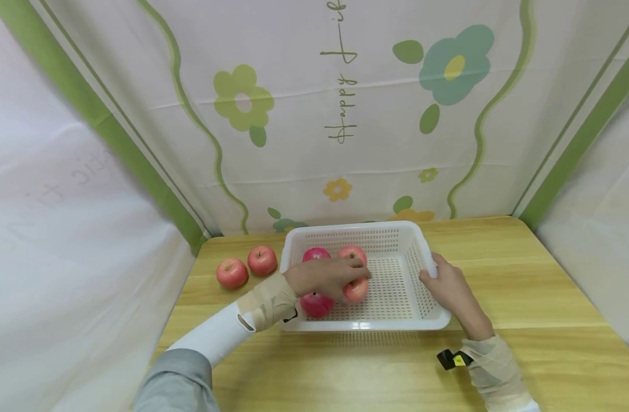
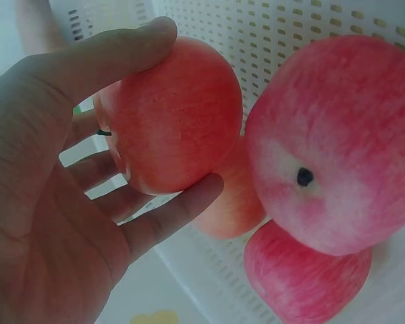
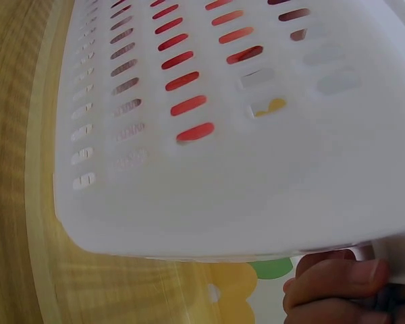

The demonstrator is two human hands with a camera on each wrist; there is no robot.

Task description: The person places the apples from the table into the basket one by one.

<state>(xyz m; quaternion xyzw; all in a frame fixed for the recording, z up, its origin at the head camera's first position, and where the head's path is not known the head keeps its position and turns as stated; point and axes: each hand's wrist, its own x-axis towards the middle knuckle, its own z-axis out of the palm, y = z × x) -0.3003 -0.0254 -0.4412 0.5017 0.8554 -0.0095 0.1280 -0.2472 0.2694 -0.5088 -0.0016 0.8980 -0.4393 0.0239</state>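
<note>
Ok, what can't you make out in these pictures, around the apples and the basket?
- Head view: the left hand covers most of the apple it holds and part of the other apples in the basket.
- Left wrist view: the apples fill the frame; the basket's edges and the two apples on the table are cut off.
- Right wrist view: the basket wall, blurred and close, hides the inside; only fingertips of the right hand show.
</note>
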